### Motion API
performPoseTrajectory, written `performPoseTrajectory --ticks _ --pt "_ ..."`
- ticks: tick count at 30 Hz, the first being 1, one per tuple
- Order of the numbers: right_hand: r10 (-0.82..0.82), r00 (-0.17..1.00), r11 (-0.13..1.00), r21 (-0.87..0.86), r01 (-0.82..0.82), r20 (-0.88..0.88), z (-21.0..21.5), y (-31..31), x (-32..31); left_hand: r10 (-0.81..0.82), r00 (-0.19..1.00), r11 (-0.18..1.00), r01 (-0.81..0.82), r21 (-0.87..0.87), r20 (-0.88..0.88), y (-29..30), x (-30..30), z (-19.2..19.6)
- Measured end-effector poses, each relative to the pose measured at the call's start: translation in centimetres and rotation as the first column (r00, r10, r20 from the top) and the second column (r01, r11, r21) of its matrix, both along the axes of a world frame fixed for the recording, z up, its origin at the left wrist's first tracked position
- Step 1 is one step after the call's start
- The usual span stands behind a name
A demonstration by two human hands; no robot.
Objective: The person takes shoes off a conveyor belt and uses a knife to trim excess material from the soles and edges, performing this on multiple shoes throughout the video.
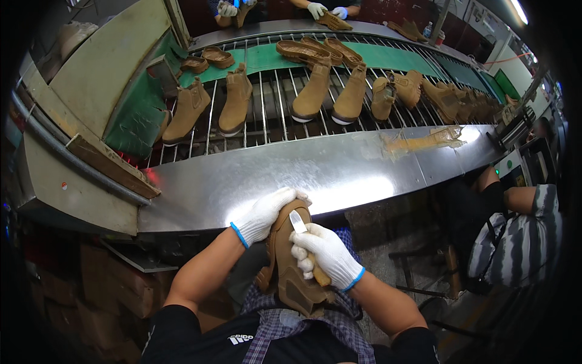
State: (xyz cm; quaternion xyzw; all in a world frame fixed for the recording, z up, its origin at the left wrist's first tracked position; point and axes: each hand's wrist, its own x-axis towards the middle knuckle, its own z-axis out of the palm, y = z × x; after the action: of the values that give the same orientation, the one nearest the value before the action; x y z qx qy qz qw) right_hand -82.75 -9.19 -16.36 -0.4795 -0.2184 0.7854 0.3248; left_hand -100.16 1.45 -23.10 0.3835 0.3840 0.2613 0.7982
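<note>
A tan ankle boot [282,250] rests against my lap below the steel edge, its toe pointing away from me and its thick sole turned to the left. My left hand [267,215], in a white knit glove with a blue cuff, is wrapped around the toe. In my gloved right hand [326,253] is a short knife [297,222] with a wooden handle, gripped in a closed fist. Its pale, wide blade lies over the boot's upper near the toe. The handle end shows below my fingers. Whether the blade touches the leather I cannot tell.
Beyond a steel ledge [260,176] runs a rod conveyor [267,103] carrying several tan boots [235,100] and loose soles [303,51]. A green panel [134,121] stands left. Across the line, gloved hands [316,10] hold footwear. At right sits another person in striped clothing [515,242].
</note>
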Motion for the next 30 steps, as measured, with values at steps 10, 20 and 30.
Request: performPoseTrajectory --ticks 10,20,30 --pt "-0.518 0.611 0.654 0.738 -0.169 0.599 -0.4 2.0 2.7 -0.029 0.999 0.973 0.021 0.23 0.034 -1.0 -1.4 -1.3" --pt "0.18 0.983 0.982 0.044 -0.181 0.023 0.1 0.3 2.5 -0.057 0.998 0.975 0.061 0.215 -0.025 -0.7 -1.9 0.6" --pt "0.555 0.753 0.794 0.047 -0.607 0.353 4.2 5.1 2.7 -0.103 0.992 0.966 0.118 0.228 -0.076 -0.6 -1.2 2.5"
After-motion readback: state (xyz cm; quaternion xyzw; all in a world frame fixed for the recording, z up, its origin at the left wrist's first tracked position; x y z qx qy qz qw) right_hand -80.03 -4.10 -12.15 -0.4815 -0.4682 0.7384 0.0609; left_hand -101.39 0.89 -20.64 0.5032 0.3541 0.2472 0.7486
